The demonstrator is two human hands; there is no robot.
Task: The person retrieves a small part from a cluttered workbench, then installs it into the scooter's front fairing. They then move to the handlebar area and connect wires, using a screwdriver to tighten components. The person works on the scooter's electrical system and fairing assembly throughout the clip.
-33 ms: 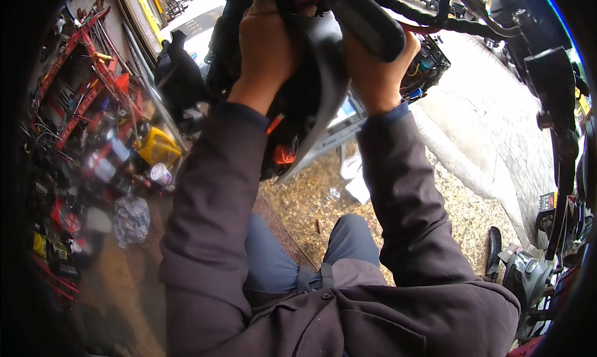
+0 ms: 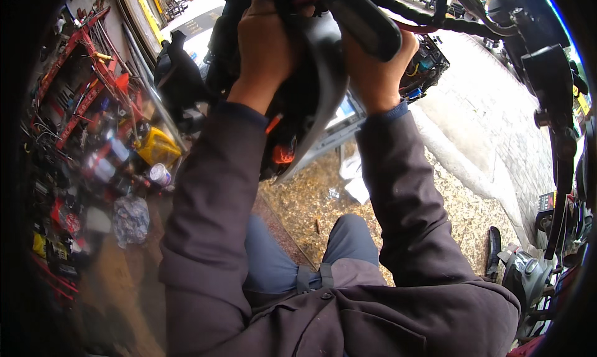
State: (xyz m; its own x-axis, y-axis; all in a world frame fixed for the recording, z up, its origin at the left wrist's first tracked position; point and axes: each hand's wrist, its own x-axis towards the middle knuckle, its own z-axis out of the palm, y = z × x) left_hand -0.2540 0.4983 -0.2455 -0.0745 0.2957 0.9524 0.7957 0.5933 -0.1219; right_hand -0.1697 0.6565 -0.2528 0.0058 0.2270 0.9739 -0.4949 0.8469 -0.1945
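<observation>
My left hand (image 2: 266, 43) is closed at the upper left of a dark, curved plastic panel (image 2: 328, 86), which looks like part of a scooter or motorbike. Its knuckles face up, and what lies inside its fingers is hidden. On the panel's other side is my right hand (image 2: 376, 71), its fingers hidden behind a black rounded part (image 2: 373, 30) that crosses in front of it. Below my left hand, an orange-red piece (image 2: 283, 153) shows in the panel's dark underside. A thick black cable (image 2: 435, 25) runs to the right above my right hand.
Red metal racks (image 2: 81, 111) with tools stand at the left, above a yellow container (image 2: 157, 147), a can (image 2: 160, 174) and a crumpled plastic bag (image 2: 130, 220). Black vehicle parts (image 2: 553, 102) hang at the right edge. White paper (image 2: 356, 180) lies on the brown floor.
The black rounded part and the black parts at the right have shifted very slightly left in the picture. Both hands keep their places.
</observation>
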